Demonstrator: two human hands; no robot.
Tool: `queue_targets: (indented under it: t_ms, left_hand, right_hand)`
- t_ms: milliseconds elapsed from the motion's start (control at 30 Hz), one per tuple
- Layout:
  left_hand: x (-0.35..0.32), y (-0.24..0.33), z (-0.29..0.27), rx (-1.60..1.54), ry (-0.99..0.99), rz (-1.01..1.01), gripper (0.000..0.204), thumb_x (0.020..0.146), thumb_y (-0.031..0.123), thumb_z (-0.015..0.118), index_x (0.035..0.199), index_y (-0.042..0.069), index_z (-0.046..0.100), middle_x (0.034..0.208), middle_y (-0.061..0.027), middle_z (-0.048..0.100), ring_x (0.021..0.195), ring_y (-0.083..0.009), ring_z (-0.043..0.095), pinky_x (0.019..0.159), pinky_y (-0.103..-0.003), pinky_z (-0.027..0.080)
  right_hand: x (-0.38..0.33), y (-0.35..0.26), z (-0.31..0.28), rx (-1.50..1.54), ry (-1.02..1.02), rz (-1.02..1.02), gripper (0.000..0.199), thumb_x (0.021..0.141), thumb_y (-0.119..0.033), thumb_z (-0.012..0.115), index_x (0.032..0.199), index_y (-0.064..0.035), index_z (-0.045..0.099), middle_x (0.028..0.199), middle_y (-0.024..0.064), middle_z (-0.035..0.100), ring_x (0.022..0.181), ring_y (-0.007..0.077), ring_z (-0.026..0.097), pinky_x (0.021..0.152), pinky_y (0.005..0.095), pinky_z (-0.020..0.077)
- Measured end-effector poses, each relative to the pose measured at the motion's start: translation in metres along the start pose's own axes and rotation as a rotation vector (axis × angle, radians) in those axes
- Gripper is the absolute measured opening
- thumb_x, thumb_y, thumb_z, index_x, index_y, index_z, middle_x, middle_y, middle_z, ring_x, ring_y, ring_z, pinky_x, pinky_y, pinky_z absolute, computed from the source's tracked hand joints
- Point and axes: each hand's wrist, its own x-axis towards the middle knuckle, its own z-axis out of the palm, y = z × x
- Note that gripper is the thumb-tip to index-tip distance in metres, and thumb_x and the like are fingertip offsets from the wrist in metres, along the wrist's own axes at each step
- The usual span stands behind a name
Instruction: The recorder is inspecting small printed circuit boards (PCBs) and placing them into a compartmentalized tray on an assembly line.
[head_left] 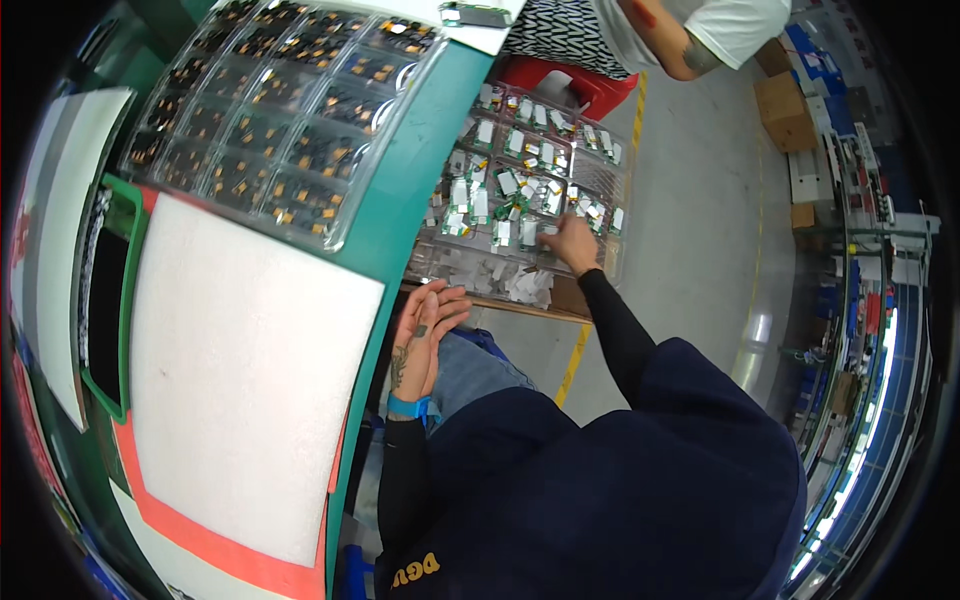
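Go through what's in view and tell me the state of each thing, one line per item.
Right hand: reaching into the lower tray, fingers on a small part; grip unclear.
Left hand: open, palm up, empty, beside the table edge.
Lower clear tray: partly filled with small white and green parts.
Clear tray on the table: full, dark parts in every pocket.
White mat: lying flat, bare.

Right hand [572, 243] outstretched; left hand [428, 330] open, idle
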Motion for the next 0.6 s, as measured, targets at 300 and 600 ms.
queue_targets:
  t_ms: [300, 600]
  left_hand:
    - [-0.001, -0.003, -0.006, 0.006, 0.003, 0.002, 0.039, 0.112, 0.024, 0.047, 0.141, -0.002, 0.048, 0.131, -0.0214, 0.062, 0.115, -0.0284, 0.066, 0.102, -0.038, 0.055]
    - [-0.002, -0.003, -0.006, 0.005, 0.009, 0.000, 0.040, 0.112, 0.026, 0.048, 0.140, -0.002, 0.048, 0.130, -0.0210, 0.063, 0.116, -0.0288, 0.067, 0.103, -0.038, 0.055]
  right_hand:
    - [-0.031, -0.007, -0.067, 0.889, -0.354, 0.293, 0.016, 0.091, -0.018, 0.077, 0.091, -0.0052, 0.067, 0.077, 0.0022, 0.064, 0.064, 0.0106, 0.062, 0.059, 0.0264, 0.0510]
    - [-0.020, 0.014, -0.043, 0.884, -0.289, 0.275, 0.014, 0.097, -0.018, 0.070, 0.091, -0.0055, 0.067, 0.076, 0.0003, 0.063, 0.063, 0.0076, 0.055, 0.059, 0.0248, 0.0475]
